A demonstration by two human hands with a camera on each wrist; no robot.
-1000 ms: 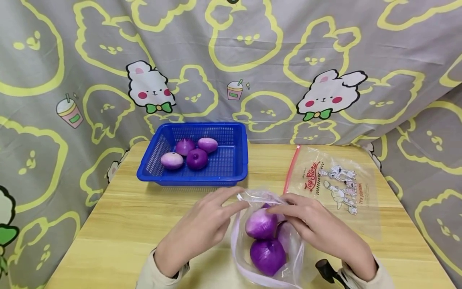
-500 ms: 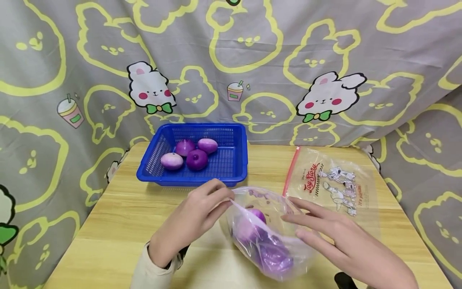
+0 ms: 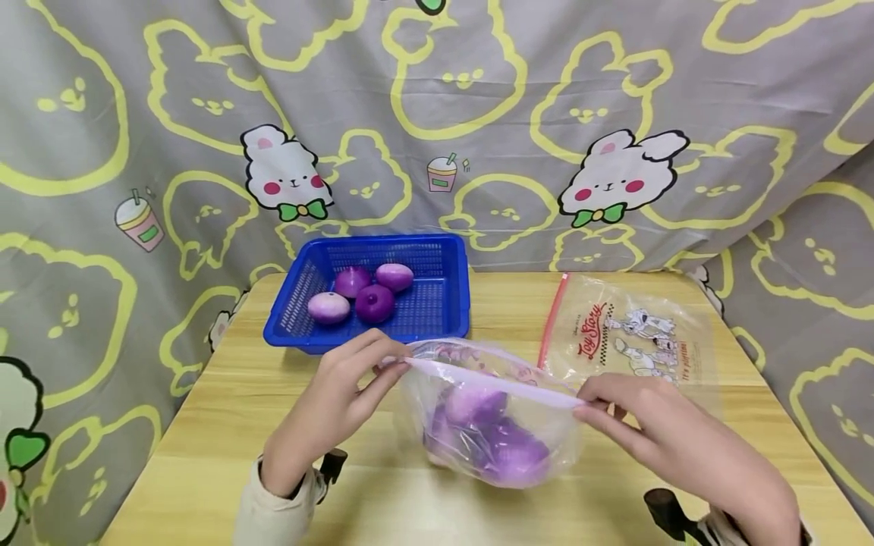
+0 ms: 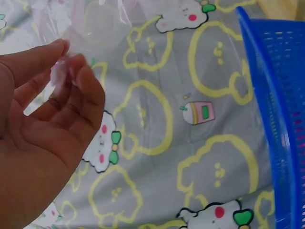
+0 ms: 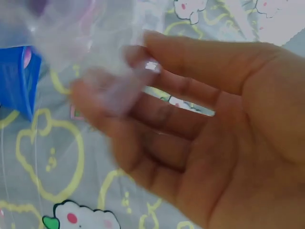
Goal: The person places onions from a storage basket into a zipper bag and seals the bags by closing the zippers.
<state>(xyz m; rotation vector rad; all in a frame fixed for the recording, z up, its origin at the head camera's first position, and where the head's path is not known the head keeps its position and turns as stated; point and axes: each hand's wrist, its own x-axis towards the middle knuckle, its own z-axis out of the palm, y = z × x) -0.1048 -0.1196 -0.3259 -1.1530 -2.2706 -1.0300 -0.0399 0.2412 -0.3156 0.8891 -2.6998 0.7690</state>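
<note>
My left hand (image 3: 341, 406) pinches the left end of a clear zip bag's pale lilac rim (image 3: 478, 377). At the other end of that rim, thumb and fingers of my right hand (image 3: 655, 425) hold the corner. Several purple onions (image 3: 519, 453) lie inside the zip bag (image 3: 560, 447), seen through the plastic. Its mouth is stretched wide between both hands, with a gap behind the front rim. In the left wrist view, the left hand (image 4: 57, 114) has plastic between thumb and forefinger. The right wrist view is blurred, with the bag's corner among the right hand's (image 5: 190, 133) fingers.
A blue basket (image 3: 437, 327) with several purple onions (image 3: 375, 303) stands at the back left of the wooden table (image 3: 225, 425). A flat Toy Story zip bag (image 3: 628, 341) with a red closure lies at the right. A patterned curtain (image 3: 498, 220) hangs behind.
Both hands have moved apart, pulling the bag's mouth wide into a taut line. The right hand went from lying over the bag to gripping its right corner. The bag's rim now faces forward.
</note>
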